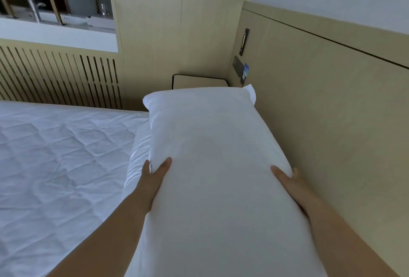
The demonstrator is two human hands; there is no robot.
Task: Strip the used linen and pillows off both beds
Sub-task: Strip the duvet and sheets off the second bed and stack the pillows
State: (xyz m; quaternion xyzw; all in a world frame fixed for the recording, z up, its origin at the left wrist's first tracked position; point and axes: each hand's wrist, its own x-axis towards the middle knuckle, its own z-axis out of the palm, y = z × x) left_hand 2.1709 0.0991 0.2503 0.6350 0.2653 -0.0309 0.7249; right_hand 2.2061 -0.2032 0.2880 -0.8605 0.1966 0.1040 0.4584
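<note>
Beside headboard [332, 121] — left hand [152, 179], right hand [294, 186] clasp pillow [210, 166] sides; second pillow [139, 144] beneath, nightstand [199, 80] beyond.

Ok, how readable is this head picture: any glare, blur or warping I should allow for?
Head view: the light is dim and even, and the whites look bluish-grey; no glare on the pillow or the quilted mattress; wide-angle warping tilts and bends the top line of the headboard; the left hand and right hand look slightly soft but readable.

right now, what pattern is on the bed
White with diamond quilting on the bed; head view.
</note>
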